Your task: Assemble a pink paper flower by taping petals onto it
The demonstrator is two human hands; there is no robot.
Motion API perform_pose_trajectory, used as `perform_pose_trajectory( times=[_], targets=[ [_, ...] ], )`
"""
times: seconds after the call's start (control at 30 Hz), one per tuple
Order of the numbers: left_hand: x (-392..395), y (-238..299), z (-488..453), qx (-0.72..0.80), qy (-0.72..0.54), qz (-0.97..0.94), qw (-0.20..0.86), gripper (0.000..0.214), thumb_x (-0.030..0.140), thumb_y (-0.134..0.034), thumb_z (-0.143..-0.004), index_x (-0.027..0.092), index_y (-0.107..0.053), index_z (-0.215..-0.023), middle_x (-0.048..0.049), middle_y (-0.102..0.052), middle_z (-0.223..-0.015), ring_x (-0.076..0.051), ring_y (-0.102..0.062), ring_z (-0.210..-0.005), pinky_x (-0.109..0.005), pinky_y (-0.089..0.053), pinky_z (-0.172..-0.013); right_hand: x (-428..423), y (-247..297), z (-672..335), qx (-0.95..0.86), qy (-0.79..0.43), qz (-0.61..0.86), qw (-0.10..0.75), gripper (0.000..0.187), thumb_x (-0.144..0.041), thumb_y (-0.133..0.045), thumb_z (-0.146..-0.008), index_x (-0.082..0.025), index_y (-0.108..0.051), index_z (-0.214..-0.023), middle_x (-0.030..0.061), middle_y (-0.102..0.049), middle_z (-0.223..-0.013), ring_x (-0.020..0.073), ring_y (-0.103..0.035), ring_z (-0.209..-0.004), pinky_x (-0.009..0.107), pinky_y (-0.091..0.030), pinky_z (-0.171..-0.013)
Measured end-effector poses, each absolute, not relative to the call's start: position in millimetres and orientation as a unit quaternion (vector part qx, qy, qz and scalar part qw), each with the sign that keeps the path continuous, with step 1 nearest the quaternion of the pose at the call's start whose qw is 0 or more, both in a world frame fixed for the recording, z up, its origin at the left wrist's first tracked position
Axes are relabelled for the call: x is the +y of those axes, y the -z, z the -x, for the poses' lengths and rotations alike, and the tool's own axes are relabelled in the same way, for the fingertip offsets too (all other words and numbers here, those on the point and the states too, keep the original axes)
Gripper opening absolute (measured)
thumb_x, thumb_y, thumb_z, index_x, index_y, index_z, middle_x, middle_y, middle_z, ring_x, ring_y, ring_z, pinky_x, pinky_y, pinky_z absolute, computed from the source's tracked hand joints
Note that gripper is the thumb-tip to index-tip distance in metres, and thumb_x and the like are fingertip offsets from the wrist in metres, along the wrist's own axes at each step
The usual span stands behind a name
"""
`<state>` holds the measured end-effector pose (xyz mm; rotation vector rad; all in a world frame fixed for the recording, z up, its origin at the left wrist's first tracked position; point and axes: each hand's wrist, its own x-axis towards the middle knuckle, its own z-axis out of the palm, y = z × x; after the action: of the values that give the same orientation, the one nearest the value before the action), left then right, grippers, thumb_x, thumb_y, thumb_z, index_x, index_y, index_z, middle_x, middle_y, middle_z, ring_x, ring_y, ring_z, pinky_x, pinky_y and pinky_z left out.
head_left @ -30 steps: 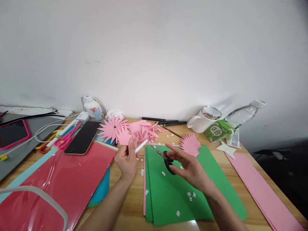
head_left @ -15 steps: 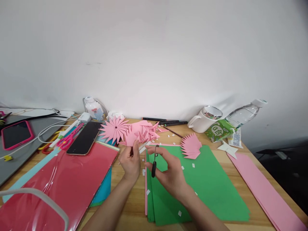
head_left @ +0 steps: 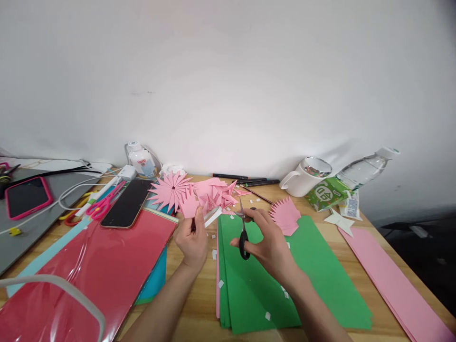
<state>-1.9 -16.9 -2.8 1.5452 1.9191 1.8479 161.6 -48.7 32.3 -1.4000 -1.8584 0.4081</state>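
Head cam: left hand (head_left: pixel 192 240) pinches a white strip (head_left: pixel 213 217), right hand (head_left: pixel 270 242) grips scissors (head_left: pixel 243 233); mid-cutting we reckon, blades next need aiming at it.

Quick count: two hands, left hand (head_left: pixel 192 237) and right hand (head_left: pixel 269 242). Two phones: pink-cased phone (head_left: pixel 26 197) at far left, black phone (head_left: pixel 127 203) left of centre. Two pairs of scissors I'm sure of: black-handled scissors (head_left: pixel 243 233) mid-frame, pink-handled scissors (head_left: pixel 103 204) at left. One each of white mug (head_left: pixel 304 183), water bottle (head_left: pixel 363 170), glue bottle (head_left: pixel 140 160), white paper star (head_left: pixel 338 220), round pink paper flower (head_left: pixel 172 189).
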Motion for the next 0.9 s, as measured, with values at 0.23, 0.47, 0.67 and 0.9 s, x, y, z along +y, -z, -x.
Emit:
perform_pose_trajectory(
  times=[0.23,0.47,0.67,0.9],
  targets=[
    [-16,5,1,0.619,-0.601,-0.503,0.045,0.036,0.039,-0.054,-0.083,0.015,-0.064,-0.058,-0.0013,-0.059,-0.049,-0.009,-0.044,-0.046,-0.022,-0.035,-0.048,-48,-22,-160,-0.730,-0.322,0.526,0.295,0.045,-0.030,-0.075,-0.067,-0.022,-0.059,-0.108,0.0016,-0.059,-0.089,0.0186,-0.058,-0.082,0.031,-0.046,-0.077],
    [-18,0,-2,0.598,-0.598,-0.533,0.028,0.034,0.035,-0.053,-0.083,0.015,-0.067,-0.060,-0.0015,-0.061,-0.047,-0.009,-0.044,-0.042,-0.022,-0.035,-0.046,-43,-27,-149,-0.722,-0.332,0.522,0.311,0.037,-0.028,-0.070,-0.070,-0.020,-0.061,-0.106,0.0008,-0.058,-0.082,0.0166,-0.056,-0.076,0.029,-0.045,-0.073],
    [-18,1,-2,0.595,-0.599,-0.535,0.034,0.030,0.033,-0.053,-0.084,0.015,-0.069,-0.066,-0.0029,-0.065,-0.053,-0.010,-0.049,-0.044,-0.022,-0.037,-0.047,-43,-30,-149,-0.720,-0.335,0.518,0.317,0.018,-0.025,-0.063,-0.075,-0.021,-0.066,-0.092,-0.0026,-0.053,-0.069,0.0130,-0.049,-0.063,0.024,-0.041,-0.061],
    [-17,4,-2,0.608,-0.588,-0.533,0.015,0.040,0.033,-0.054,-0.084,0.015,-0.056,-0.049,0.0018,-0.051,-0.042,-0.007,-0.038,-0.042,-0.021,-0.031,-0.045,-45,-23,-151,-0.727,-0.291,0.528,0.330,0.016,-0.022,-0.061,-0.075,-0.020,-0.069,-0.090,-0.0021,-0.058,-0.065,0.0129,-0.051,-0.059,0.022,-0.040,-0.058]
  ],
)
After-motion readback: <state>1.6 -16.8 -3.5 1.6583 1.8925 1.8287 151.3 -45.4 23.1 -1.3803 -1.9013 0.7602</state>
